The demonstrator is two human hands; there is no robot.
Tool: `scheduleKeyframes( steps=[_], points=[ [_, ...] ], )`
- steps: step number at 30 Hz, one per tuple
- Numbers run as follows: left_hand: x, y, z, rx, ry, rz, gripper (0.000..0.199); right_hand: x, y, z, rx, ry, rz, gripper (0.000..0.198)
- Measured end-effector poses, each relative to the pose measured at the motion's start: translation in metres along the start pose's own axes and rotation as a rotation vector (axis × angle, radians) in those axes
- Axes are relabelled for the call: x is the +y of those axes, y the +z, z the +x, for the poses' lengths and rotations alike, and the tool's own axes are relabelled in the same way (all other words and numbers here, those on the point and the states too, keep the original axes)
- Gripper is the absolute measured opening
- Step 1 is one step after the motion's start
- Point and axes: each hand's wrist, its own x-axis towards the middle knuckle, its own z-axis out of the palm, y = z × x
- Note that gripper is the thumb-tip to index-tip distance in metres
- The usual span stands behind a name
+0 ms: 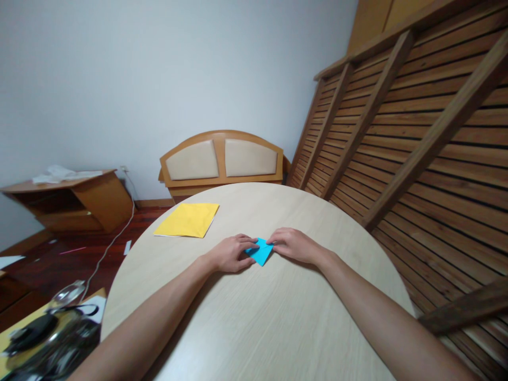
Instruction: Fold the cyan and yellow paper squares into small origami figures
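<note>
To me the tabletop [254, 328] looks smooth, wood-grained and faintly glossy. By its far left edge, the yellow sheet [189, 219] is matt paper; the blue piece [263, 253], inward from the edges, likewise. Past the right edge, rough-looking wooden slats [400, 140].

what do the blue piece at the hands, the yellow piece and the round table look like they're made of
Blue piece: probably paper, fairly matte, judging by its thin, crisp edges and fold lines.
Yellow piece: likely paper too, matte, lying flat with a thin white edge showing.
Round table: pale, softly glossy top with fine grain; wood or wood-look laminate, can't tell which.
</note>
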Motion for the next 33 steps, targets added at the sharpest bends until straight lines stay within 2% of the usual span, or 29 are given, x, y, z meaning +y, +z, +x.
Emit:
scheduleKeyframes(
  steps=[8, 15, 18, 26, 33],
  points=[
    [-0.0002, 0.0004, -0.0001, -0.01, -0.015, 0.014, 0.045, -0.0045, 0.0079, 0.0052, 0.031, -0.086, -0.106, 0.019],
    [0.0014, 0.0, 0.0007, 0.019, -0.003, 0.024, 0.04, -0.0016, 0.0066, 0.0039, 0.034, -0.02, -0.094, 0.016],
    [0.0007, 0.0007, 0.0022, 0.042, -0.057, 0.067, 0.033, -0.0015, 0.0033, 0.0032, 0.04, 0.009, -0.096, 0.016],
    [-0.0069, 0.006, 0.003, 0.203, -0.157, 0.203, 0.024, -0.0056, 0.0017, 0.0027, 0.101, 0.03, -0.087, 0.014],
    [-0.0073, 0.0068, 0.0032, 0.33, -0.119, 0.226, 0.021, -0.0074, -0.0001, 0.0038, 0.145, 0.056, -0.012, 0.016]
  ],
)
